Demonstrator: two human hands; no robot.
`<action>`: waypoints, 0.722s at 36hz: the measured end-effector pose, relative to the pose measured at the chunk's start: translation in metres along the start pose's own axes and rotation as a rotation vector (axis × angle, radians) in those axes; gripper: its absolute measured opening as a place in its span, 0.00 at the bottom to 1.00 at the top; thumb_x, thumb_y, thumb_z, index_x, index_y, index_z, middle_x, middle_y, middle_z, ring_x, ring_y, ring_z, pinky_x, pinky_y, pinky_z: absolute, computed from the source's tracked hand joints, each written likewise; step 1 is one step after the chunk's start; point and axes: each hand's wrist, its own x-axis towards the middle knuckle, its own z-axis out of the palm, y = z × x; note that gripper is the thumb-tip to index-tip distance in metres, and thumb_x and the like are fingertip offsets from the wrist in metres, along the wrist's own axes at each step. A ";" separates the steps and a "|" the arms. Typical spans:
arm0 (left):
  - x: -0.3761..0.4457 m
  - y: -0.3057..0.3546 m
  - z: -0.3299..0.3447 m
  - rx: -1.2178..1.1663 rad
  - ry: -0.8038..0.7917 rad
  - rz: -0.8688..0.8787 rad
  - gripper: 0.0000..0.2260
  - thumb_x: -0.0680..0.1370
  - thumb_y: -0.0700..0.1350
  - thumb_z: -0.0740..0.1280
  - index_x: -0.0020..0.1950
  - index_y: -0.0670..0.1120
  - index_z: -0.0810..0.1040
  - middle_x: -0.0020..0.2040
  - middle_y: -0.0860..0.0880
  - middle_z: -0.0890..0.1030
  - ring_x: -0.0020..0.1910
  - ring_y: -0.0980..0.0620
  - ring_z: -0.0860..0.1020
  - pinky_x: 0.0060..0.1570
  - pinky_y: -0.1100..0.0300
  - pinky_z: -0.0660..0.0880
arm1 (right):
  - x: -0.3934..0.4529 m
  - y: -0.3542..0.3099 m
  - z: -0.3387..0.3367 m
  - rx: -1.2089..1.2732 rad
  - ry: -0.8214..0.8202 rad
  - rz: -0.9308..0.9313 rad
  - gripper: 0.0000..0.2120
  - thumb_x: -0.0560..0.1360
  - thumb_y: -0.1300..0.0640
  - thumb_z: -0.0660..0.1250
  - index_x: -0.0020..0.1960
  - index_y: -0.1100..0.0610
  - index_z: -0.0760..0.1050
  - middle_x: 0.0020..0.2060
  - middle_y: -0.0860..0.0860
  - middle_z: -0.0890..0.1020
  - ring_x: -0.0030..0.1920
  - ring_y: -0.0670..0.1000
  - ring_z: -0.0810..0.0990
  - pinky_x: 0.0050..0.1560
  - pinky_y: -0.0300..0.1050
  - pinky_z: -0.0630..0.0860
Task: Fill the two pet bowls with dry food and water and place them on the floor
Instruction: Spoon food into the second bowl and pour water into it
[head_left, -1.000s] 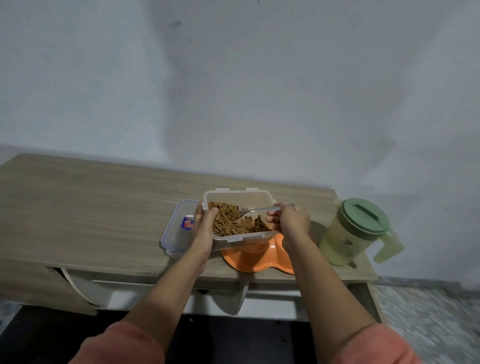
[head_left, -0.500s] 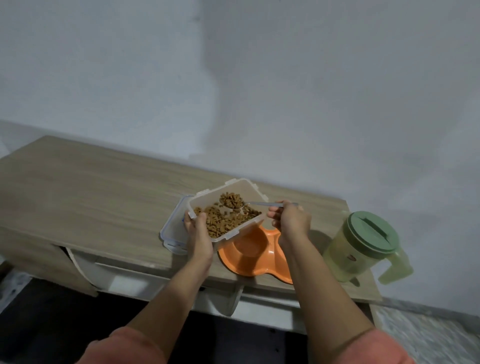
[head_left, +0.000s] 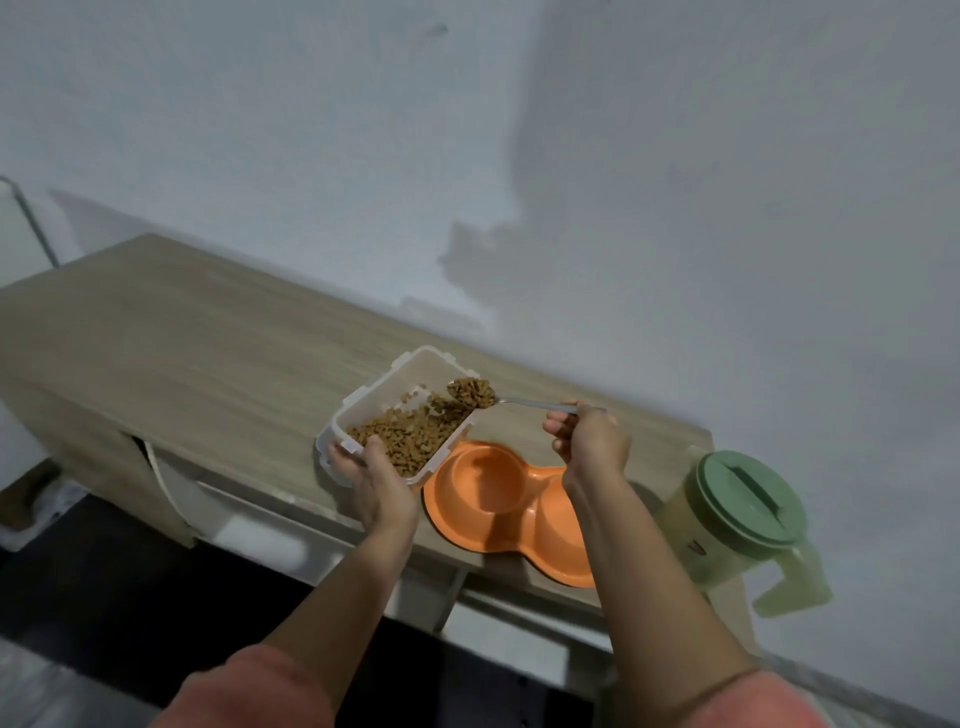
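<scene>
An orange double pet bowl (head_left: 498, 499) lies on the wooden table (head_left: 197, 353) near its front edge, and both of its wells hold nothing. My left hand (head_left: 379, 478) grips the near end of a clear plastic food container (head_left: 410, 400) of brown dry kibble, tilted and raised just left of the bowl. My right hand (head_left: 589, 441) holds a metal spoon (head_left: 519, 401) by its handle. The spoon's head, heaped with kibble, sits over the container's far right corner.
A pale green water pitcher (head_left: 737, 530) with a darker green lid stands at the table's right end, its handle toward me. The container's lid is hidden behind the container. A white wall runs behind the table; dark floor lies below.
The spoon has come up out of the kibble with a full load, toward the container's right corner. The container has tilted further, and the view has swung right.
</scene>
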 end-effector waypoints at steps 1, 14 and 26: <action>0.001 -0.003 0.000 0.004 0.028 -0.001 0.26 0.82 0.47 0.56 0.78 0.56 0.51 0.63 0.52 0.62 0.54 0.45 0.70 0.58 0.38 0.75 | 0.002 -0.001 -0.003 -0.002 0.003 -0.001 0.11 0.80 0.61 0.56 0.41 0.59 0.73 0.31 0.55 0.79 0.19 0.44 0.76 0.18 0.35 0.66; 0.005 -0.017 -0.010 -0.019 0.119 -0.060 0.29 0.72 0.58 0.57 0.72 0.68 0.51 0.71 0.42 0.64 0.61 0.38 0.73 0.57 0.38 0.76 | 0.005 0.004 -0.030 -0.293 0.077 -0.239 0.13 0.82 0.57 0.53 0.43 0.56 0.72 0.31 0.52 0.78 0.29 0.51 0.79 0.29 0.45 0.73; 0.007 -0.019 -0.013 0.004 0.038 -0.010 0.34 0.68 0.62 0.58 0.73 0.66 0.50 0.75 0.48 0.56 0.63 0.40 0.72 0.55 0.42 0.78 | 0.000 0.016 -0.025 -0.405 -0.002 -0.804 0.10 0.81 0.56 0.57 0.47 0.56 0.76 0.33 0.48 0.78 0.26 0.42 0.77 0.33 0.37 0.74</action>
